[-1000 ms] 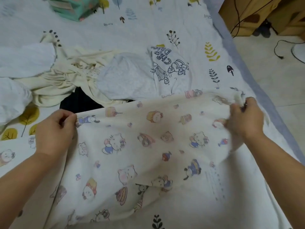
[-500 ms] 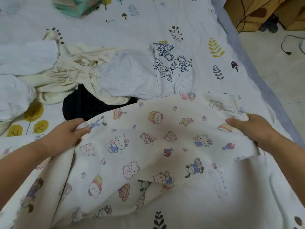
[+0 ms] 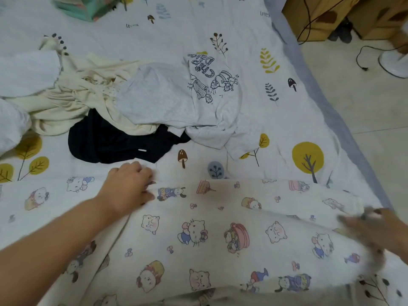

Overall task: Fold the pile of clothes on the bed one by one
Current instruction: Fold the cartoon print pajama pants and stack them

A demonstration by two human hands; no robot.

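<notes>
1. Two hands are working at the near edge of the bed (image 3: 220, 23), both on the cartoon-print cloth (image 3: 198, 244) that is lying spread across that edge.
2. We are resting our left hand (image 3: 130, 188) on the far hem of the cartoon-print cloth, left of the middle, fingers curled over the hem and gathering a small pucker of fabric under them; the grip there is grasping the cloth.
3. We are holding our right hand (image 3: 379, 235) at the cloth's right end, close to the right edge of the bed; it is blurred, so we cannot tell whether that grip is clenched or released.
4. Beyond the cloth, toward the middle of the bed, the pile of clothes (image 3: 123, 111) is waiting unfolded: a grey T-shirt (image 3: 176, 96) with a dark cartoon drawing is lying on top, a cream garment (image 3: 72, 102) is crumpled to its left, and a black garment (image 3: 114, 144) is poking out from beneath both, nearest to us.
5. White fabric (image 3: 24, 71) is lying along the left edge of the bed.
6. At the far edge, a teal object (image 3: 86, 7) is sitting, partly cut off.
7. Past the right edge of the bed, black cables (image 3: 366, 58) are trailing over the tiled floor (image 3: 364, 102).
</notes>
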